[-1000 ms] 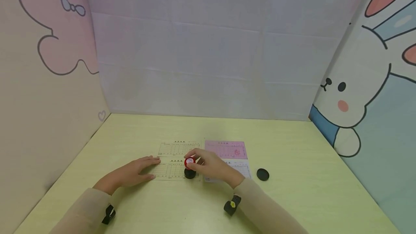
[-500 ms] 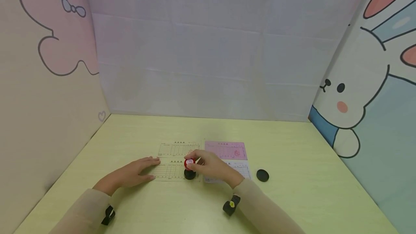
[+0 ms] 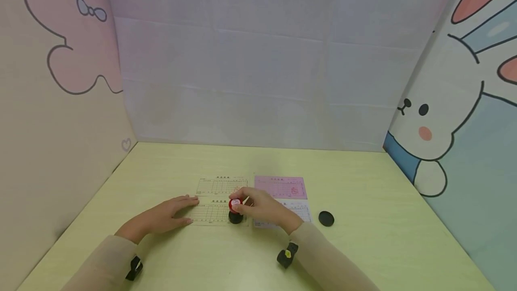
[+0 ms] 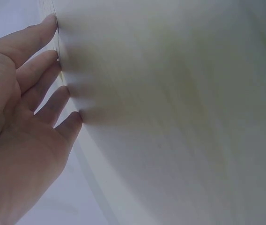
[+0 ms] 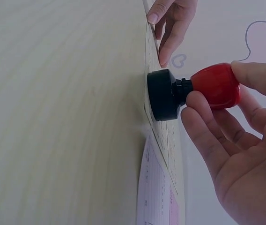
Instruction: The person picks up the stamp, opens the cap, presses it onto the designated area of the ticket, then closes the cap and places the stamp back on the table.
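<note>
My right hand (image 3: 262, 205) grips the red handle of a stamp (image 5: 215, 86). The stamp stands upright, its round black base (image 3: 235, 218) on the right part of the near cream-coloured printed form (image 3: 211, 213). Fingertips of my left hand (image 3: 167, 214) rest at that form's left edge, fingers straight and spread; the left wrist view shows the hand (image 4: 27, 98) with its fingertips on the surface. A second cream form (image 3: 218, 186) lies behind, with a faint red mark at its right end, partly hidden by my right fingers.
Right of the cream forms lie a pink form (image 3: 278, 186) bearing a red stamp mark and a white form (image 3: 296, 208), partly under my right hand. A round black cap (image 3: 326, 218) sits farther right on the table (image 3: 363, 237). A pale wall (image 3: 258, 57) rises behind.
Almost nothing differs. The stamp stays at the same place on the near form, still gripped by the right hand, and the left hand stays at the form's left edge.
</note>
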Demonstrator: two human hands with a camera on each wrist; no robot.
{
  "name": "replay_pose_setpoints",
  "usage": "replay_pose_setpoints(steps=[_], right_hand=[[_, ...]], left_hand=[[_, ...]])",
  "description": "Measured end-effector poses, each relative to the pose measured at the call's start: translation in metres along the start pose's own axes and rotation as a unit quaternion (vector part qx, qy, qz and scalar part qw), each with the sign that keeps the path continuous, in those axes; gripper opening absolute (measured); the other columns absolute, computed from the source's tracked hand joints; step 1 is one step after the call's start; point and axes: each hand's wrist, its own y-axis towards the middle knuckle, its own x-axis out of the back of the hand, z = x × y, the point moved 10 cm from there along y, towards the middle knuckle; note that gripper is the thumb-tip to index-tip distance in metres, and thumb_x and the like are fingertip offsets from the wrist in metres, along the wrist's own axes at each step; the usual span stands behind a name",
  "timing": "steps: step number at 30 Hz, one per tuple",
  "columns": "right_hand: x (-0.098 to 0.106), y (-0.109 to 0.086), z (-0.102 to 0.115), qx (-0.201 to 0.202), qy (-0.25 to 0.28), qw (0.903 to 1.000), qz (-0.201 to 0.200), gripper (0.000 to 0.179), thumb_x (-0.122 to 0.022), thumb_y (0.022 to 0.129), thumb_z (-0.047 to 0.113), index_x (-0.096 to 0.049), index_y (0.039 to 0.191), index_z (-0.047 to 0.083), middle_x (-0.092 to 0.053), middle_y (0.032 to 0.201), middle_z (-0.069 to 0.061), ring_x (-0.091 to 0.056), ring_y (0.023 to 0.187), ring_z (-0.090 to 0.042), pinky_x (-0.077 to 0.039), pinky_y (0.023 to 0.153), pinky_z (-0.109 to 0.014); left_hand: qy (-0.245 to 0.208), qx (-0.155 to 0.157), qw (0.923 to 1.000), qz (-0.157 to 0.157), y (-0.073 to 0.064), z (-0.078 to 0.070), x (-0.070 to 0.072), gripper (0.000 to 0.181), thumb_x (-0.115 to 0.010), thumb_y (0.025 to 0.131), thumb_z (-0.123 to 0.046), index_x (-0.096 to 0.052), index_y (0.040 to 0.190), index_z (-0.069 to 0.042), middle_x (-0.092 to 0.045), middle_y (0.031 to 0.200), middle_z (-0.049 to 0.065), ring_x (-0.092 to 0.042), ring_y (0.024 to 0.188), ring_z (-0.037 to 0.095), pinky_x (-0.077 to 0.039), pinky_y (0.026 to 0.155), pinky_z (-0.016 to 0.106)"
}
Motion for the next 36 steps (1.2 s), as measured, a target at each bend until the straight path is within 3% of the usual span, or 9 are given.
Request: replay_pose_setpoints(steps=[36], right_hand=[[-0.0046, -0.0019, 0.0054, -0.007, -0.022, 0.9997, 0.001, 0.026, -0.059, 0.103, 0.022, -0.062, 0.125, 0.008, -0.063, 0.109, 0.003, -0.062, 0.093, -0.011, -0.052, 0.085, -0.025]], left_hand=[[0.0, 0.002, 1.0, -0.001, 0.0012, 0.0001, -0.0003, 0.061, -0.067, 0.098, -0.031, -0.049, 0.145, 0.002, -0.045, 0.151, 0.022, -0.03, 0.141, 0.05, -0.026, 0.111, 0.066]])
